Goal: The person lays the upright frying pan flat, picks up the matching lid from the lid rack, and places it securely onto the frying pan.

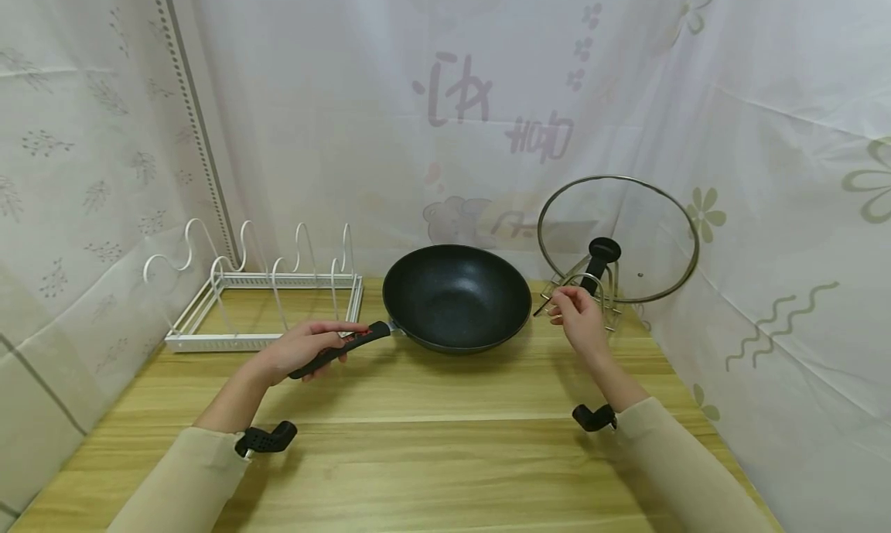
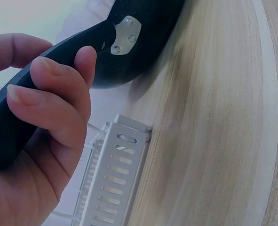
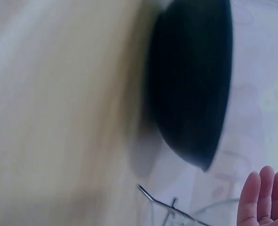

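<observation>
In the head view, your left hand [image 1: 295, 352] had its fingers and thumb wrapped round the black handle [image 1: 372, 334] of the pan [image 1: 457, 297], which sat at the middle of the wooden tabletop [image 1: 431, 471], toward the back, with its hollow facing up and toward you. Your right hand [image 1: 583, 322] was right of the pan, its fingers loosely bent, just in front of a wire stand [image 1: 612, 299] where a glass lid [image 1: 643, 235] leaned nearly upright. A white rack [image 1: 223, 342] stood to the left, behind your left hand. In the left wrist view, your fingers curled about the handle near a metal bracket [image 2: 127, 35] with rivets, and the rack's slotted side showed close by. In the right wrist view, your fingers were extended and relaxed, holding nothing, apart from the pan's dark side; you could not tell there whether the pan touched the tabletop.
</observation>
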{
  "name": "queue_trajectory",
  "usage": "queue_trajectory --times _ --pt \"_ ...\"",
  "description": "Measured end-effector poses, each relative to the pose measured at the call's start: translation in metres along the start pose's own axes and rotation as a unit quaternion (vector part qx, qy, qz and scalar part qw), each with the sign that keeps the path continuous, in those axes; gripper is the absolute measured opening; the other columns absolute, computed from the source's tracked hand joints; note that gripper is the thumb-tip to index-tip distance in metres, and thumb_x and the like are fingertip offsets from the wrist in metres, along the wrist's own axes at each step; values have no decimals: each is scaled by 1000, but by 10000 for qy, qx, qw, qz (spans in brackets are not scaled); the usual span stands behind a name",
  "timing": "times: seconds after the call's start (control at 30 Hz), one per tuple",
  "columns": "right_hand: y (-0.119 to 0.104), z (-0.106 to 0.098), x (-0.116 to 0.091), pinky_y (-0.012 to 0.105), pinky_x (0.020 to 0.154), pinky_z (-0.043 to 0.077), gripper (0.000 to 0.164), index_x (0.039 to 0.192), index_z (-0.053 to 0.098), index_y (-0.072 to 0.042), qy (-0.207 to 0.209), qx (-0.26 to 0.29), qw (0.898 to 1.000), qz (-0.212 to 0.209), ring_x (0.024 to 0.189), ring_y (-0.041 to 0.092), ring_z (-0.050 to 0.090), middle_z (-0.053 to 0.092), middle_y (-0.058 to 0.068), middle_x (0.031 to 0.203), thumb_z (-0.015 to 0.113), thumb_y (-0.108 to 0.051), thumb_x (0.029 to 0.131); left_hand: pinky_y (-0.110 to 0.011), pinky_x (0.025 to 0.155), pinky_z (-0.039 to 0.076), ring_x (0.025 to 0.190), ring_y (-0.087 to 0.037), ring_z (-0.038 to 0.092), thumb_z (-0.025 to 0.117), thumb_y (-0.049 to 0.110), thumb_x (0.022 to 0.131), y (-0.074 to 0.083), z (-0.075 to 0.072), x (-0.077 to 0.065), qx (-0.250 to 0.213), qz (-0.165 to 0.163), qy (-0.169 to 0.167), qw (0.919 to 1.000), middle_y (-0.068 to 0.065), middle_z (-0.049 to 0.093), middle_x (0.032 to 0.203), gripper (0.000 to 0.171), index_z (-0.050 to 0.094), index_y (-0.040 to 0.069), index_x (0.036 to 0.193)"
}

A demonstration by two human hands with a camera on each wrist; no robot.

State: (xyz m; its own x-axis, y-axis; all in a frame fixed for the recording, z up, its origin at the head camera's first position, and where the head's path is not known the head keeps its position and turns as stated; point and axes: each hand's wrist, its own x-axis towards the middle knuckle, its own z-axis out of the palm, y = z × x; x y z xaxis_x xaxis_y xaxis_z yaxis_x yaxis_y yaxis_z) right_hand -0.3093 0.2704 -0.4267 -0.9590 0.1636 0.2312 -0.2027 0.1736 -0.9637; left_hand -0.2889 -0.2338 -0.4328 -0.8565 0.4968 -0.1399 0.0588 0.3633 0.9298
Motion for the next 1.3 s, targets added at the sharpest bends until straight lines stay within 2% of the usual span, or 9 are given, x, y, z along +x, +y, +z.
queue_trajectory --times 0.33,0.47,0.6,0.7,0.8,0.93,1.07,1.17,1.3 --pt "-22 -37 28 16 78 60 33 131 61 1 491 -522 9969 -339 86 1 68 67 -10 100 61 -26 112 -26 46 45 52 -13 54 50 17 112 -1 -1 1 4 82 -61 9999 -19 71 102 48 59 9 159" --pt "-22 -53 42 14 80 57 30 128 65 -9 784 -928 9920 -352 91 3 66 65 -11 100 61 -33 111 -26 46 45 53 -13 54 49 18 113 -2 -2 1 8 87 -82 9999 -18 71 102 48 59 10 159" --pt "-22 -65 49 15 82 48 27 122 67 -18 1145 -1380 9834 -289 92 2 58 61 -15 99 60 -41 110 -26 46 45 53 -14 54 50 18 113 -2 -2 1 17 77 -86 9999 -17 71 101 48 59 11 159" --pt "-21 -72 52 19 84 42 30 121 66 -17 1321 -1550 9788 -197 93 1 54 58 -18 99 60 -43 110 -26 46 45 53 -14 54 50 19 113 -2 -2 1 19 70 -87 9999 -14 72 100 48 59 11 159" --pt "-18 -77 56 23 89 43 38 126 65 -11 1342 -1688 9765 -45 98 4 54 58 -12 105 58 -44 110 -26 46 45 53 -14 54 50 19 113 -2 -2 1 4 72 -85 9999 -14 71 100 48 59 10 159" --pt "-11 -82 60 37 101 47 61 143 58 0 1021 -2164 9705 313 118 25 59 63 12 128 49 -53 112 -26 46 45 54 -14 54 50 19 113 -2 -1 2 -8 54 -85 9999 -16 71 101 48 59 10 159" --pt "-5 -85 66 60 118 43 82 158 47 4 416 -2551 9635 696 141 48 52 53 31 154 37 -63 112 -26 46 45 54 -14 54 50 19 113 -2 -1 2 -3 39 -76 10000 -17 71 102 48 59 10 159" --pt "-2 -85 71 65 125 37 89 164 42 4 82 -2481 9647 878 151 52 44 46 34 163 36 -67 112 -26 46 45 54 -14 54 50 19 113 -2 -1 2 8 44 -81 10000 -16 71 101 48 59 10 159" --pt "0 -85 78 64 132 30 98 172 27 1 -278 -2178 9681 1209 161 52 32 31 32 175 36 -74 109 -26 46 45 54 -14 54 50 18 113 -1 -1 2 8 48 -82 10000 -16 71 101 48 59 10 159"
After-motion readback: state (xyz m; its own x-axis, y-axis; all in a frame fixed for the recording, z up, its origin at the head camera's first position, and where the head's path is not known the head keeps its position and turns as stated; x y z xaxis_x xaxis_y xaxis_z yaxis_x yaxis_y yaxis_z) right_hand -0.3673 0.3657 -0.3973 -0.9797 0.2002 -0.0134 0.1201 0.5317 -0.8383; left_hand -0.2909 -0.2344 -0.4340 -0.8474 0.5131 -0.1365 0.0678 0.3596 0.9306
